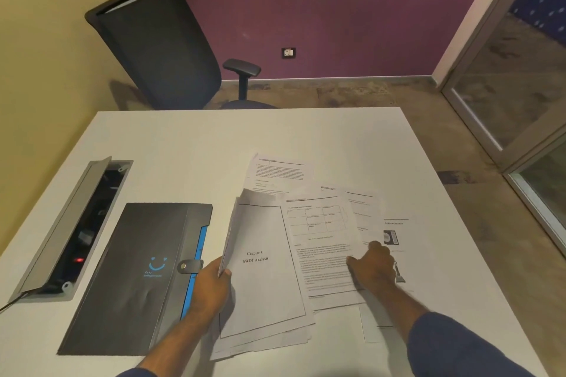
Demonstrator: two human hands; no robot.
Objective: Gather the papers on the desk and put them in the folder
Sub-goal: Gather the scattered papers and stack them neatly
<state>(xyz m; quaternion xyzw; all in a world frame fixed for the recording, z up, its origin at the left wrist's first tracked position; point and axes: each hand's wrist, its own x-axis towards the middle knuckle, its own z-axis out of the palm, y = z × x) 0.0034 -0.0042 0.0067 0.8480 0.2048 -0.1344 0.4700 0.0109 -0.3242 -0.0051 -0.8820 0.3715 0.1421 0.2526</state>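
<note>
White printed paper sheets [321, 242] lie fanned across the white desk [183, 138], right of the closed black folder with blue edging [137, 278]. The left hand [211, 288] pinches a gathered stack's left edge — lifted slightly; the right hand [373, 266] presses loosely curled fingers on a loose sheet, gripping nothing.

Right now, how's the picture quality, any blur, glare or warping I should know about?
Head view: wide-angle warping bows the desk edges; small print on the papers is too soft to read, only "Chapter 4 SWOT Analysis" is legible; dim even lighting, no strong glare; faint sheen on the folder.
</note>
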